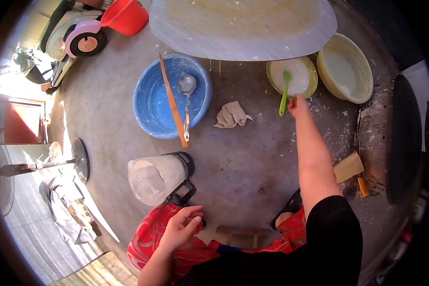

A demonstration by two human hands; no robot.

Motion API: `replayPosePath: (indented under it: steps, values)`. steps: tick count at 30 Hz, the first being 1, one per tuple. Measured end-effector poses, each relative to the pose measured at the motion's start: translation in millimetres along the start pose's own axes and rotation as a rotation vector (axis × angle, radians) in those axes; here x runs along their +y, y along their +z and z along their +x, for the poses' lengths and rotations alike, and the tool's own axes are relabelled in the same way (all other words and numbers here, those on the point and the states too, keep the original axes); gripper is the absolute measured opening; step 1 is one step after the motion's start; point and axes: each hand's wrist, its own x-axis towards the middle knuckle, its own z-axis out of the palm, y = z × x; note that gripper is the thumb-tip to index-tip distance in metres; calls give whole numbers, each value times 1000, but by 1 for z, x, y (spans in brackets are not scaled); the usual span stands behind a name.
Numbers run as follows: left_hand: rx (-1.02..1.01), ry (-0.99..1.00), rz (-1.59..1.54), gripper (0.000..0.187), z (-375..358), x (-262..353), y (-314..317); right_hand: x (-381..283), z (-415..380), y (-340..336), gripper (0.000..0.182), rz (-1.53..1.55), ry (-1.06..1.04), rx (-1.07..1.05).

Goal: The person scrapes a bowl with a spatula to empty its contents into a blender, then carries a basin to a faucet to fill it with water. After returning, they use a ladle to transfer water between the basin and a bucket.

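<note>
My right hand (298, 106) reaches forward, its fingers closed on the near rim of a small yellow bowl (312, 85) of white liquid. A green spatula (284, 99) leans in that bowl, its handle just left of my fingers. Loosely open and holding nothing, my left hand (182, 228) is over my left knee. Just beyond it a clear blender jug (155, 177) with a black handle lies tilted on the floor. To the front left, a blue basin (145, 112) has a metal ladle (187, 88) and a flat wooden stick (172, 102) across it.
A large round board (243, 28) stands ahead. Right of the small bowl is a larger yellowish basin (324, 64). A crumpled cloth (232, 115) lies mid-floor. A red bucket (126, 18), a scooter (83, 40) and a fan (80, 159) are at left; a dark round griddle (405, 140) is at right.
</note>
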Motion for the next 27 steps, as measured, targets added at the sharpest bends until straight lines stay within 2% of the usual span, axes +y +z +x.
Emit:
replayPosePath:
  steps: [3, 5, 7, 11, 13, 16, 18, 19, 21, 25, 27]
  values:
    - [-24, -31, -42, 32, -3, 8, 5, 14, -14, -25, 8, 1, 16, 7]
    - [-51, 39, 92, 33, -4, 5, 5, 21, -29, -43, 5, -61, -26, 45]
    - [-53, 56, 87, 32, -9, 5, 5, 25, -63, -54, 6, -189, -37, 108]
    - [-38, 115, 67, 32, -23, 2, 2, 24, -130, -79, 7, -413, -51, -2]
    - [-64, 80, 18, 34, -34, 5, -1, 25, -173, -80, 7, -505, -31, -54]
    - [-101, 121, -138, 41, -39, -8, -7, 20, -240, -71, 5, -606, 28, -137]
    - [-112, 90, -410, 54, -46, -14, -10, 21, -285, -59, 2, -708, 109, -226]
    - [-100, 107, -423, 54, -47, -18, -13, 23, -306, -52, 2, -722, 102, -245]
    - [-104, 100, -609, 64, -49, -24, -19, 28, -349, -38, 1, -750, 158, -381]
    - [-110, 111, -728, 65, -64, -21, -38, 43, -420, -5, 1, -804, 137, -538]
    - [-453, 234, -910, 64, -71, -23, -55, 48, -443, 13, 4, -937, 89, -640]
